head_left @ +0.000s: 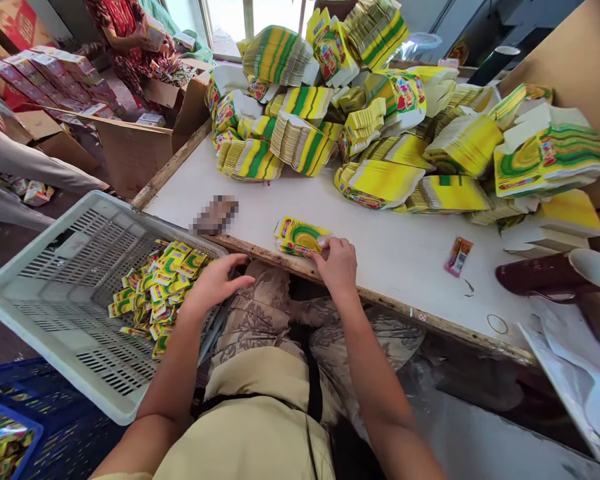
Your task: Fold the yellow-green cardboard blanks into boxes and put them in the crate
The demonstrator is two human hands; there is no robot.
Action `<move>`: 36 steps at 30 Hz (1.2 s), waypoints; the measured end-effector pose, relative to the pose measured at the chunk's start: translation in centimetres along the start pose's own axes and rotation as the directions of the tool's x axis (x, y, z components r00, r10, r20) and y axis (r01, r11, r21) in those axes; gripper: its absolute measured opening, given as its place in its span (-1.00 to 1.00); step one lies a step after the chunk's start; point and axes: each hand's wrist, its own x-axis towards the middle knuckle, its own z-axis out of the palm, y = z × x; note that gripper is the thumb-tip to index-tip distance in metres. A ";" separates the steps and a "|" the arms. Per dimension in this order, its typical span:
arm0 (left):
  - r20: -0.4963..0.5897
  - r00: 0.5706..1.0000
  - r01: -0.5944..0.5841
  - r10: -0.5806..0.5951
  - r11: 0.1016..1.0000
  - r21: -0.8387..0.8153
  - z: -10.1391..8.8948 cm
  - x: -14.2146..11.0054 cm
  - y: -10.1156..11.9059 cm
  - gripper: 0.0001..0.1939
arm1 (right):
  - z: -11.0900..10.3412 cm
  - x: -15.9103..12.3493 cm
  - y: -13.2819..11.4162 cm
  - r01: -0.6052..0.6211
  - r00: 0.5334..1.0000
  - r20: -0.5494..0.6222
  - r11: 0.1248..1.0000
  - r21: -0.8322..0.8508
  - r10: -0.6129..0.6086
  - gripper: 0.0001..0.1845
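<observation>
A small yellow-green printed carton (300,237) lies on the white table (250,207) close to its wooden front edge. Its right end is pinched between the thumb and fingers of my right hand (337,267). My left hand (220,283) is empty, thumb and fingers apart, over the rim of a pale plastic crate (60,300). Inside that crate lies a loose heap of small yellow-green packets (165,283). Bundles of flattened yellow-green cartons (305,143) are piled across the back of the table.
A small orange-pink sachet (459,257), a rubber band (497,324) and a dark red mug (540,275) lie at the right. A blurred-out item (217,215) is near the left edge. A blue crate (65,413) stands lower left; other people and cardboard boxes (130,150) are beyond.
</observation>
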 end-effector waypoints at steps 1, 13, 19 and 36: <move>0.061 0.998 -0.003 0.009 0.995 -0.100 1.4 0.4 0.5 -0.41 | -0.5 -0.3 -0.4 -0.002 1.000 -0.009 0.999 0.046 0.002 -0.83; -0.371 0.927 -0.318 -0.060 0.400 -0.860 7.3 2.6 7.8 -0.49 | -2.5 -7.3 -8.0 -0.228 0.927 0.356 0.577 0.784 -0.117 -0.78; -0.511 0.842 -0.360 -0.171 0.526 -0.770 8.0 2.5 7.2 -0.44 | -2.2 -8.2 -8.5 -0.191 0.955 0.294 0.660 0.726 -0.047 -0.75; -0.226 0.974 -0.168 -0.001 0.666 -0.727 3.2 1.6 3.7 -0.35 | -4.0 -5.8 -5.1 0.132 0.990 -0.118 0.833 0.537 -0.080 -0.87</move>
